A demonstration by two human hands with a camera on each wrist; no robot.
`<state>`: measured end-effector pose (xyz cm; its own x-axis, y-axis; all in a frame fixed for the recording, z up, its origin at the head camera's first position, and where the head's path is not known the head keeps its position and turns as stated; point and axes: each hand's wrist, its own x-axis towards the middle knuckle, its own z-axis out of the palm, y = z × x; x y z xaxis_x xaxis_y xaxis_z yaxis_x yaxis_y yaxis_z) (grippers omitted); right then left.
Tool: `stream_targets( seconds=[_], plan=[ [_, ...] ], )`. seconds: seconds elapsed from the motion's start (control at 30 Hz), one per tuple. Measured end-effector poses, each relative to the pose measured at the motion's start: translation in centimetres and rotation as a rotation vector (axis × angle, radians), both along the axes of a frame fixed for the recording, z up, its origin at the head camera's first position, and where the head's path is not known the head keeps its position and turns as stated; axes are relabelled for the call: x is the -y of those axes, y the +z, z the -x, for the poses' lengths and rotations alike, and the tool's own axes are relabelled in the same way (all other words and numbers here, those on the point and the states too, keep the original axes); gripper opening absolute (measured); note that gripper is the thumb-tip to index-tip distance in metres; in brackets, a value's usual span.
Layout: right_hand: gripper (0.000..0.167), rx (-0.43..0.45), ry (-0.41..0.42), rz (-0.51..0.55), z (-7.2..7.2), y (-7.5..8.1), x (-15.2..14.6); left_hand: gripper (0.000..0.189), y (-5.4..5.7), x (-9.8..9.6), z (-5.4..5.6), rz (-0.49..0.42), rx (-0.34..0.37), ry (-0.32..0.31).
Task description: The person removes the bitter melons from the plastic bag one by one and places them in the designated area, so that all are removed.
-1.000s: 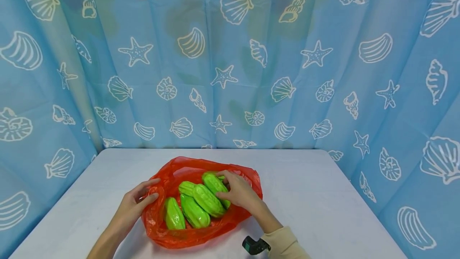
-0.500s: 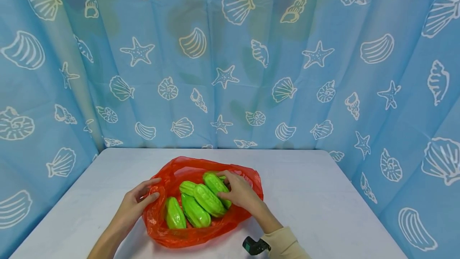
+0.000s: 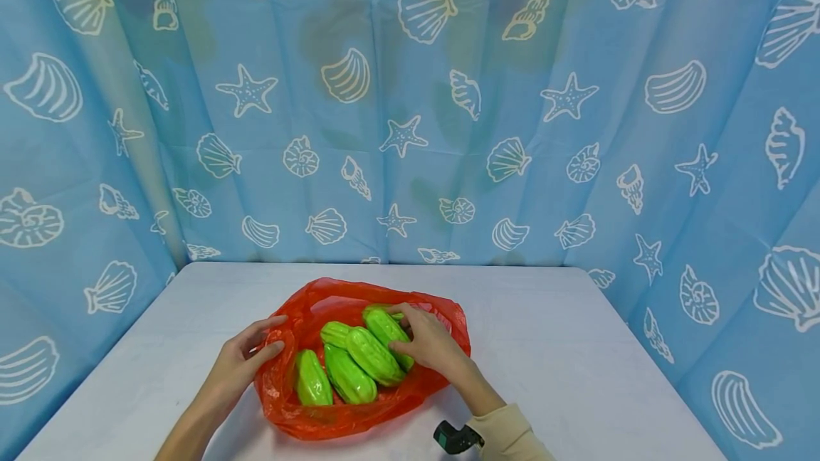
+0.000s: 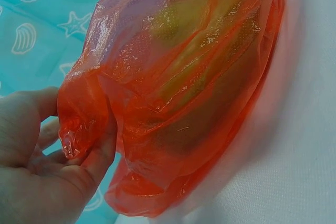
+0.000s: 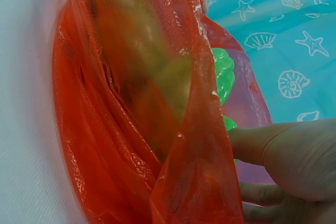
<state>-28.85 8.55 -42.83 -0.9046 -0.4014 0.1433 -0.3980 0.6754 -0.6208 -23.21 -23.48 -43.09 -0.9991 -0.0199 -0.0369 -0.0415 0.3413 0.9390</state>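
Note:
A crinkled red plastic bag [image 3: 301,422] lies wide open toward me in the head view, with several glossy, ribbed green gourds [image 3: 349,375] inside. My left hand [image 3: 233,368] holds the bag's left rim; in the left wrist view its fingers and thumb pinch the folded red film [image 4: 86,108]. At the right of the bag's mouth, my right hand [image 3: 432,343] grips the rear right gourd [image 3: 384,326] between thumb and fingers. The right wrist view shows the thumb [image 5: 252,142] close to green surface behind the bag's edge, while the fingertips are hidden there.
The bag rests on a white table [image 3: 551,361]. Behind and at both sides hangs a blue curtain [image 3: 410,176] with white shell and starfish prints. A black device [image 3: 456,437] sits at the right wrist, beside a beige sleeve [image 3: 509,432].

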Motion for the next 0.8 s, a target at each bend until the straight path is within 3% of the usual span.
stream_targets(
  seconds=[0.8],
  plan=[
    [0.054,-0.014,-0.03,-0.001,-0.3,1.2,-0.6,0.06,-0.1,-0.1,0.0,0.017,0.014,0.009]
  ],
)
